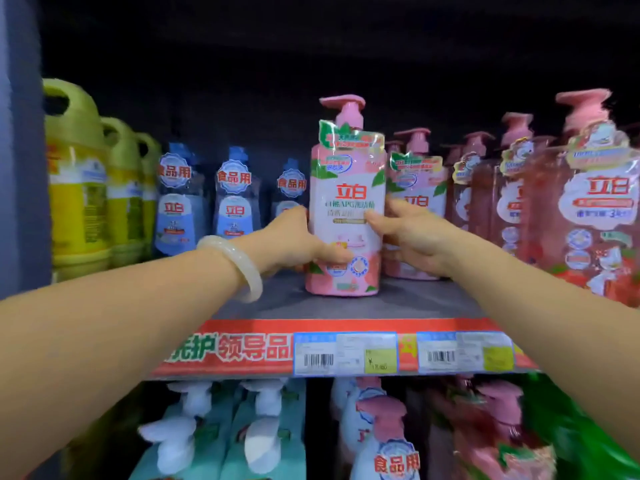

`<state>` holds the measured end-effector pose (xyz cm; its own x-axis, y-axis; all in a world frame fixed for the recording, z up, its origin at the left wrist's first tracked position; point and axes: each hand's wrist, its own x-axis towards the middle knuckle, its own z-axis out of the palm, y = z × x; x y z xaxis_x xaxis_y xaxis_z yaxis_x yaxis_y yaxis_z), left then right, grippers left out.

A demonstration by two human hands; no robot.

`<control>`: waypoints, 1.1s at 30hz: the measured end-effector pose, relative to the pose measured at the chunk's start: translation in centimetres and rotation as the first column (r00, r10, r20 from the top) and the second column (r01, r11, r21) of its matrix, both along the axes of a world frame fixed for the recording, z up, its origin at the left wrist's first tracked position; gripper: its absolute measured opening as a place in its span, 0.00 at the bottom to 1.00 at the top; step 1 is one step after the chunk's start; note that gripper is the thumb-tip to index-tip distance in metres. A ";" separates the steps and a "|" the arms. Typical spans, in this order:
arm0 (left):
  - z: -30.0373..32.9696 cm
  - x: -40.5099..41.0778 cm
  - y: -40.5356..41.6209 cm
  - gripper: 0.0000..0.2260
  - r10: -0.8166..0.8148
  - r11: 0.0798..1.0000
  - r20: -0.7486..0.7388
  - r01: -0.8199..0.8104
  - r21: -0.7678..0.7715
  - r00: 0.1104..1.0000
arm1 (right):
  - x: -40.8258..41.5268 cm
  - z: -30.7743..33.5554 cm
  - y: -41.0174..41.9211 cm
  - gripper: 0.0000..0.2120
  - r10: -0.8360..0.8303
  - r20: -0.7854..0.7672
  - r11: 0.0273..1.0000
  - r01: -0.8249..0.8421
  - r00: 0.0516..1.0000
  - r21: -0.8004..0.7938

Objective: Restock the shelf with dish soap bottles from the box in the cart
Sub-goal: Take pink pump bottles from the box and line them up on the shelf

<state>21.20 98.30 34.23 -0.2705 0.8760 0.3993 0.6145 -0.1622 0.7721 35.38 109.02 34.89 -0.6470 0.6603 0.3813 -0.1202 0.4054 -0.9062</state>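
1. As I watch through the head camera, the shelf [346, 306] fills the view, its grey deck bare in front and stocked with rows behind: yellow jugs [76, 188] far left, blue bottles [180, 206], then red pump bottles [588, 209] at right.
2. The pink dish soap bottle [346, 209] stands upright on the deck, ahead of a matching pink bottle [415, 209] just behind it to the right.
3. My left hand [294, 240] grasps its left side, thumb curled across the lower front; my right hand [412, 233] clasps the right side, fingertips on the label. Both are wrapped on it, neither released.
4. Risk, as I judge it: pushing back too hard could knock the neighbour behind over, and the tall pump makes the bottle top-heavy if I let go while it is tilted.
5. Writing: the bottle reads "立白"; the blue ones carry "食品用"; the red shelf strip [242, 348] shows "领导品". The price tags [346, 353] are too blurred to read.
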 end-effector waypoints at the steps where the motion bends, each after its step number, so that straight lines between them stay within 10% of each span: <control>1: 0.0 -0.3 0.6 0.15 -0.008 1.000 -0.001 0.008 -0.008 1.000 | -0.2 -0.2 0.6 0.16 0.005 0.002 1.000 -0.005 1.000 -0.003; 16: -0.1 -2.5 7.3 0.28 0.074 0.997 0.036 -0.073 -0.017 0.997 | -1.3 0.5 4.2 0.17 -0.322 0.213 0.943 0.293 0.923 0.155; 23: -0.1 -4.0 9.0 0.36 0.075 0.996 0.047 -0.072 -0.053 0.996 | 2.0 1.3 4.6 0.24 -0.883 0.249 0.407 0.387 0.397 0.827; 26: -0.6 -4.0 9.5 0.34 0.090 0.995 0.076 -0.087 -0.038 0.993 | 2.7 1.1 4.9 0.27 -0.881 0.373 0.450 0.270 0.293 0.851; 33: -1.2 -3.8 9.9 0.30 0.115 0.993 0.110 -0.114 -0.018 0.987 | 1.8 1.4 6.2 0.24 -0.721 0.493 0.690 0.445 0.487 0.571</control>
